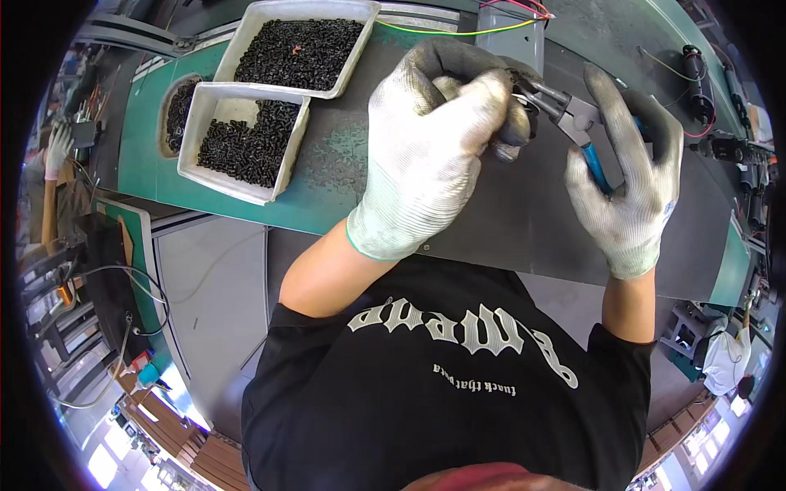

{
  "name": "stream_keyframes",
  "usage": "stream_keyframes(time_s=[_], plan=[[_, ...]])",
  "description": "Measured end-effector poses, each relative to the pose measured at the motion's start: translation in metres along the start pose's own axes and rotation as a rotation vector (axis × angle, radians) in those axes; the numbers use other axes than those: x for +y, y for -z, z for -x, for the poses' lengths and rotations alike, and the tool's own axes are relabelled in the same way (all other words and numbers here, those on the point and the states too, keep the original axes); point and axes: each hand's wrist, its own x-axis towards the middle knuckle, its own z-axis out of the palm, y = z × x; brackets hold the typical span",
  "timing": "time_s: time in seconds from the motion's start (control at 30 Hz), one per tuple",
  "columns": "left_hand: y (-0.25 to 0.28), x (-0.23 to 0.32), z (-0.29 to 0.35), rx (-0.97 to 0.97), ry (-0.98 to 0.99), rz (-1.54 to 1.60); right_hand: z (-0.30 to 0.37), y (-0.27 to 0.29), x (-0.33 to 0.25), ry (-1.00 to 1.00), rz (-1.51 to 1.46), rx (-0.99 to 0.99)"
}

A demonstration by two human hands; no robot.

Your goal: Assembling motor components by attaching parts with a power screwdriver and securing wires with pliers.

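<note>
Both of my hands wear white knit gloves with grey, soiled fingers. My left hand (430,155) is raised over the table with its thumb and fingers pinched together. What sits in that pinch is small and mostly hidden by the fingers. Pliers (578,121) with grey metal jaws and blue handles lie in the grip of my right hand (634,192), whose fingers go round the handles from the far side. The jaws point left and reach to the fingertips of my left hand; whether they clamp on anything there I cannot make out.
Two white trays, a far one (233,51) and a nearer one (214,105), hold many small black parts at the left of the dark table (508,221). A round container (161,123) of black parts stands beside them. Black cylinders with wires (696,78) are at the far right.
</note>
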Motion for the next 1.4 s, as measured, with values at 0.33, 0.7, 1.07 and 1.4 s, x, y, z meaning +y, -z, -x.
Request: stream_keyframes(time_s=[0.33, 0.7, 1.07, 1.4], plan=[[0.036, -0.023, -0.124, 0.012, -0.355, -1.520, -0.019, -0.079, 0.083, -1.103, -1.438, 0.022], [0.005, -0.039, -0.146, 0.210, -0.271, -0.826, -0.027, -0.096, 0.085, -0.754, -2.155, 0.125], [-0.034, 0.041, -0.053, -0.581, -0.747, -0.721, -0.005, 0.053, 0.057, -0.278, -0.926, -0.208], [-0.013, 0.017, -0.056, -0.760, -0.854, -0.552, -0.080, 0.120, 0.000, -0.294, -0.082, -0.738]])
